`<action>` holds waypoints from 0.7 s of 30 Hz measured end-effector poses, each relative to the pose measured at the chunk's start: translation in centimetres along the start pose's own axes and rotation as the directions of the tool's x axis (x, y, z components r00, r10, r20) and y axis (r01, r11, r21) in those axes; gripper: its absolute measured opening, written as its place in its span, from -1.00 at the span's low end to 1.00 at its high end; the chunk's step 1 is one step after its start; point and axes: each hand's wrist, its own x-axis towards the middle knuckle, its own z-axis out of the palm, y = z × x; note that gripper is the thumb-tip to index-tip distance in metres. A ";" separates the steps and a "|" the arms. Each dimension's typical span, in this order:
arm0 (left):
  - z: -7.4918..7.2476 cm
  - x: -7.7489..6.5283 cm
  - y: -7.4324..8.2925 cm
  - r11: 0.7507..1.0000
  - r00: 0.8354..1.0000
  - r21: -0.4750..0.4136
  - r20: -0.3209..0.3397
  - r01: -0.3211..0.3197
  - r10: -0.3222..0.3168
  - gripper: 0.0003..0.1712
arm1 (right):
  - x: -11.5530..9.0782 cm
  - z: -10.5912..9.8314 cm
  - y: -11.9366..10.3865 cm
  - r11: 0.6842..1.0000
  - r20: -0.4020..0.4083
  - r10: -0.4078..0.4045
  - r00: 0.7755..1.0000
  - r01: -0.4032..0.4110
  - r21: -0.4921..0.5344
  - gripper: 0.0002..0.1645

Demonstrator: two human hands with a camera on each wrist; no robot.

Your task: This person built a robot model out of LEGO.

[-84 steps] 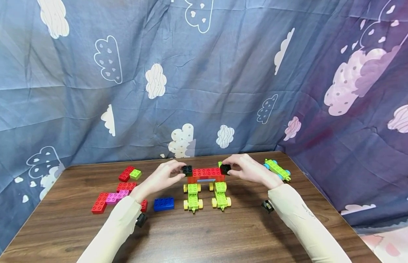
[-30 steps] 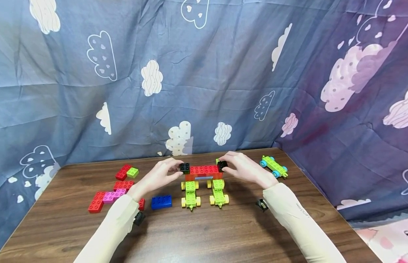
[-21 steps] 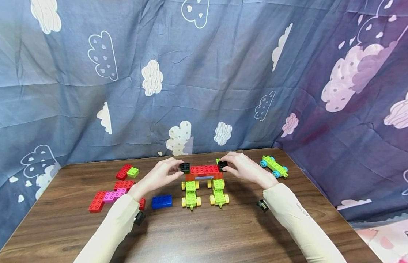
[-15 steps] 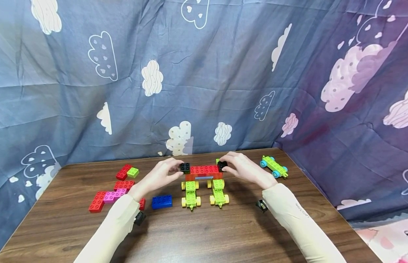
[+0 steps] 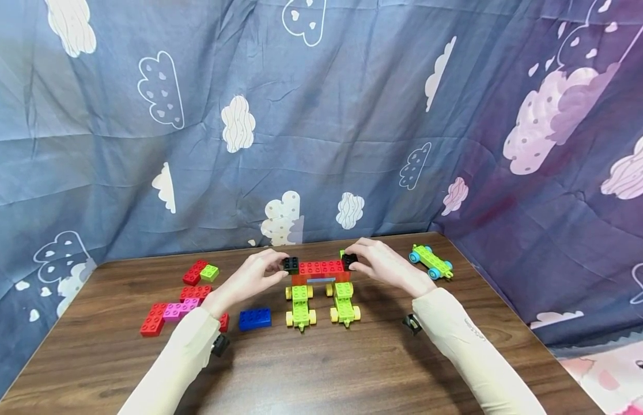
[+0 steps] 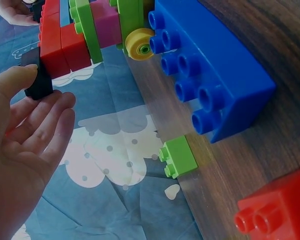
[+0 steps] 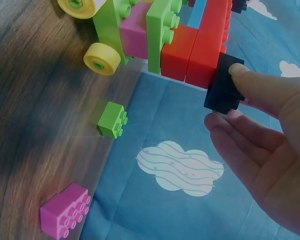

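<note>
Hardly anything has moved since half a second ago; only the head view has shifted slightly. Left hand (image 5: 251, 275) pinches one black block (image 5: 291, 265) at the left end of the red bricks (image 5: 321, 268), and right hand (image 5: 381, 265) pinches another black block (image 5: 349, 262) at the right end. Whether these blocks are fully seated, I cannot tell. Uneven pressing could tilt a block, and yellow wheels (image 5: 289, 319) underneath may roll, so the raised bricks could come loose.

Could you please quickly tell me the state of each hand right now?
Left hand: closed in a pinch, holding the left black brick.
Right hand: closed in a pinch, holding the right black brick.
</note>
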 end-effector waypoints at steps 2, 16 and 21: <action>-0.1 0.0 0.0 1.000 1.000 0.005 -0.004 0.001 -0.001 -0.62 | 0.1 -0.1 0.0 1.000 0.006 0.003 1.000 -0.003 -0.005 -0.64; -0.2 0.0 -0.1 1.000 1.000 -0.005 0.008 0.005 -0.005 -0.62 | 0.0 -0.4 0.2 1.000 0.029 0.015 0.999 -0.015 0.024 -0.66; 0.0 0.0 -0.1 1.000 1.000 0.003 0.008 0.010 -0.010 -0.61 | -0.1 -0.2 0.1 1.000 -0.003 -0.009 1.000 0.009 0.016 -0.67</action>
